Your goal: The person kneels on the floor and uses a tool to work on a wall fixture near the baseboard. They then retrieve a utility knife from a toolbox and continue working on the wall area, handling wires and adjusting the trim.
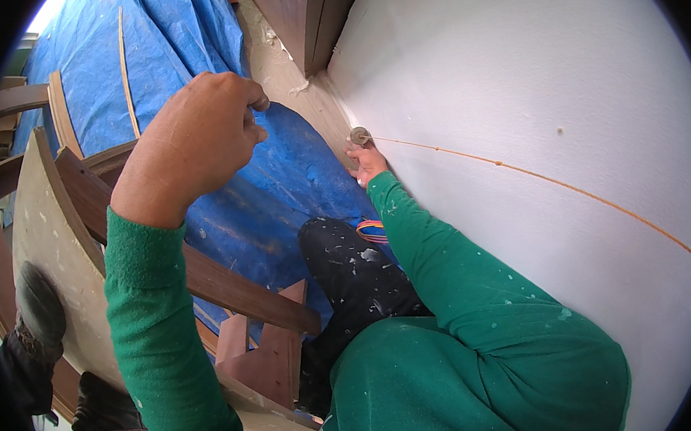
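Observation:
My left hand (200,137) is raised over the blue tarp (302,170), fingers curled; whatever they may hold is hidden. My right hand (367,162) is low against the white wall (536,82), fingers at a small round metal weight (360,136). An orange knotted cord (499,164) runs from the weight across to the right edge of the view. A bundle of coloured string (371,231) lies just below my right hand, beside my paint-spattered dark knee (349,267).
Curved timber pieces (231,291) and a pale curved board (58,235) fill the left side. Dark footwear (39,305) is at the lower left. A brown wooden frame (307,14) meets the wall at the top, above a dusty floor strip (274,60).

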Available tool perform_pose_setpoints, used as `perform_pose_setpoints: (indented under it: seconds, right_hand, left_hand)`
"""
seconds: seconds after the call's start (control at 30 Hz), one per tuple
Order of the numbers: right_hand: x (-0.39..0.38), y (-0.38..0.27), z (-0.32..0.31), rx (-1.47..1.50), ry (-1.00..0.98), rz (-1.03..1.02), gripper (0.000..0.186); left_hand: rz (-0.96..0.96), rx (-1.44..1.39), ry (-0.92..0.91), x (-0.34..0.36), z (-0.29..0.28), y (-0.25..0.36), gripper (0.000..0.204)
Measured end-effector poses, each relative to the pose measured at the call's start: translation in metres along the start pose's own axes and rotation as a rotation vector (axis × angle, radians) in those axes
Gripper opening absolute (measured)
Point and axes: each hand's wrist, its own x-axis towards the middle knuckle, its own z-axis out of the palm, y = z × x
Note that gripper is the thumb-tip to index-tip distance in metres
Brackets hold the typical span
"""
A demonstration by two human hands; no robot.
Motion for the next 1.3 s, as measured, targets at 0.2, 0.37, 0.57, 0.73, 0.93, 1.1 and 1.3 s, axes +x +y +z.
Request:
perform_pose_setpoints:
  seconds: [0.2,0.37,0.57,0.73,0.93,1.1,1.3]
  right_hand:
    - [0.0001,0.0004,0.0009,-0.008,-0.002,-0.009,0.075]
    - [0.0021,-0.0010,-0.0002,-0.023,-0.001,0.001,0.074]
    - [0.0023,-0.0016,0.0018,-0.002,0.010,-0.002,0.077]
    - [0.0039,-0.0013,0.0022,-0.006,0.026,-0.006,0.081]
    - [0.0019,-0.0019,0.0043,-0.010,0.018,-0.005,0.078]
    - [0.0007,-0.0043,0.0058,-0.016,0.006,0.002,0.073]
    - [-0.0025,-0.0050,0.0056,-0.040,0.006,0.016,0.074]
  left_hand:
    - [0.009,0.003,-0.006,0.0004,0.0005,-0.0016,0.031]
    - [-0.001,-0.008,-0.027,0.0016,-0.0007,0.0006,0.030]
    - [-0.006,-0.018,-0.028,0.0012,-0.0010,0.0002,0.028]
    - [0.006,-0.012,-0.018,0.0005,-0.0007,-0.0004,0.027]
    - [0.017,-0.013,-0.013,0.0002,-0.0005,-0.0017,0.027]
    - [0.027,-0.007,-0.002,-0.0005,-0.0002,-0.0016,0.026]
    - [0.008,-0.009,-0.021,-0.0006,-0.0016,-0.0007,0.025]
